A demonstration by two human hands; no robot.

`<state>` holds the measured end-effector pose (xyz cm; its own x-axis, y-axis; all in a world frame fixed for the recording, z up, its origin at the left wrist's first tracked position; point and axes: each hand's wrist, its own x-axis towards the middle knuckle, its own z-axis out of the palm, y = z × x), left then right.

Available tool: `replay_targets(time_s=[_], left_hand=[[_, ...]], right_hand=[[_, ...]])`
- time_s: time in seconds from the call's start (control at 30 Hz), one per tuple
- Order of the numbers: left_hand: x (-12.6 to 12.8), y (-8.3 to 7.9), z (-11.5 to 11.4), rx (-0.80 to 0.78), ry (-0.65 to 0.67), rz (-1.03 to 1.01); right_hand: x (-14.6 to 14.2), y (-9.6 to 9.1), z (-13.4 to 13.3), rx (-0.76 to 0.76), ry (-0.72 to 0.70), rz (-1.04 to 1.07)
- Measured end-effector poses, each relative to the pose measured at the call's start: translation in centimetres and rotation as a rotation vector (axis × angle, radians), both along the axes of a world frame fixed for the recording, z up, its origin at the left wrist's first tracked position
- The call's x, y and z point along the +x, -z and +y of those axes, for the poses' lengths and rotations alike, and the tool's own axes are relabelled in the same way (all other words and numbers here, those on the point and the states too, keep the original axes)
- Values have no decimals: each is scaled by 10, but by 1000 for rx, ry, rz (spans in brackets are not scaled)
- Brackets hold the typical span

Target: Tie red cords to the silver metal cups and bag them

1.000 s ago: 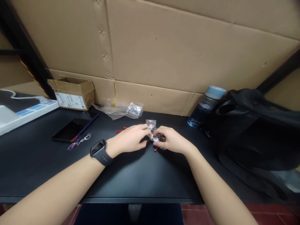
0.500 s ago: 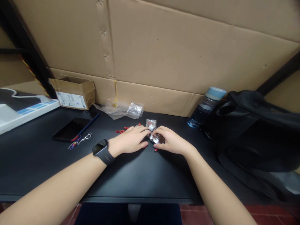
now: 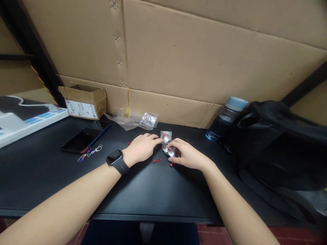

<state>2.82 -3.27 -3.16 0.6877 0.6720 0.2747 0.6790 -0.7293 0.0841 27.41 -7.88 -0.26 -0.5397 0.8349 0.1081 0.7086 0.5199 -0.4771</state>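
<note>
My right hand (image 3: 186,153) curves over a shiny, round metal disc (image 3: 173,151), thumb and fingers at its edge. A second metal disc (image 3: 165,148) lies partly under the first, at its left. Palm down on the table, my left hand (image 3: 143,148) has its index finger stretched toward a small clear plastic packet (image 3: 166,136) with something shiny and red inside. Its thumb is tucked from sight. One red cord loop (image 3: 156,160) lies in front of the left hand, another short red cord (image 3: 171,164) below the right thumb. A bit of red (image 3: 129,143) shows beside the left wrist.
On the black table (image 3: 153,194) are a phone (image 3: 87,137), a keyring (image 3: 95,150), a power strip (image 3: 46,119), an opened cardboard box (image 3: 84,102) and crumpled plastic bags (image 3: 127,119). A water bottle (image 3: 223,119) and black backpack (image 3: 278,146) stand right. A cardboard wall (image 3: 204,61) rises behind.
My left hand has drawn its thumb in and shifted slightly left of the discs, uncovering the red cord loop. The right hand stays at the disc. The view has shifted slightly.
</note>
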Motion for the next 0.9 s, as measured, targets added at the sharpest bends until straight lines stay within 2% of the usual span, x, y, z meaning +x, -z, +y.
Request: replay_targets(time_s=[0.37,0.63,0.9], left_hand=[[0,2,-3,19,-1,43],[3,-5,-3,29,10,36],[6,-11,-8,-40,110,-118]], right_hand=[[0,-3,-1,-30,-3,-24],[0,-5,-2,-22,-13,-64],[-4,-11,-14,-70,-71,-137]])
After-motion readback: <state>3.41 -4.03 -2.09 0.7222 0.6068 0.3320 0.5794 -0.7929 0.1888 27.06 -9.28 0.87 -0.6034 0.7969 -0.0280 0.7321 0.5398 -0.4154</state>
